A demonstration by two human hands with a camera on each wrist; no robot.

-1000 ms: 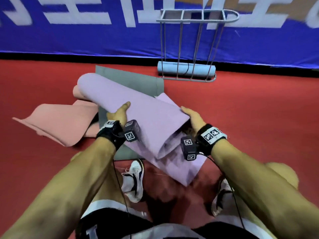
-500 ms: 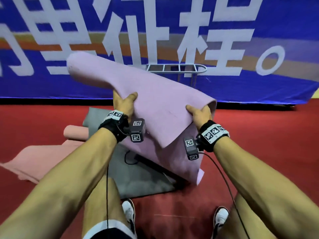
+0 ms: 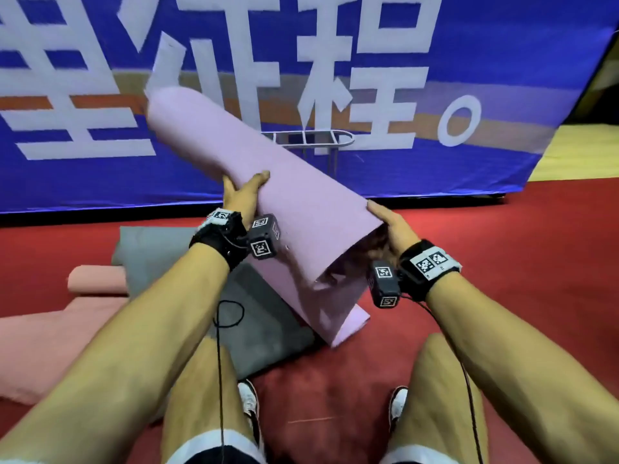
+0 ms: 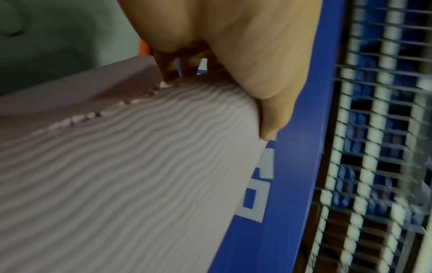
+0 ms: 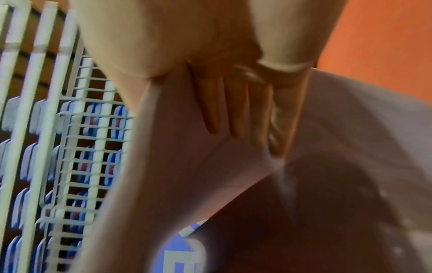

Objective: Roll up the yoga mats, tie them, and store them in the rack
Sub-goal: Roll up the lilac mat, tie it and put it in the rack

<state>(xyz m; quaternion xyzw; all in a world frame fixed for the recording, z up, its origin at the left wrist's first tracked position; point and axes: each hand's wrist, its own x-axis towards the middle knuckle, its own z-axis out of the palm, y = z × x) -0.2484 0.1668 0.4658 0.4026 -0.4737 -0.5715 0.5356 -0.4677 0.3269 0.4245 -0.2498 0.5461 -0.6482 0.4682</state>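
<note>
Red floor (image 3: 502, 279), blue banner (image 3: 100, 182) behind. Head view: I see the lilac mat (image 3: 284, 202), loosely rolled, lifted and slanting up to the left, one flap hanging to the floor. Left hand (image 3: 243, 192) clasps its middle, right hand (image 3: 390, 226) its open near end. Rack (image 3: 315, 142) stands behind it; grey mat (image 3: 268, 323) and pink mat (image 3: 50, 346) lie below.

Left wrist: thumb (image 4: 271, 110) pinches the ribbed surface.

Right wrist: fingers (image 5: 236, 107) flat inside the roll, thumb outside, grip pinching the wall.
</note>
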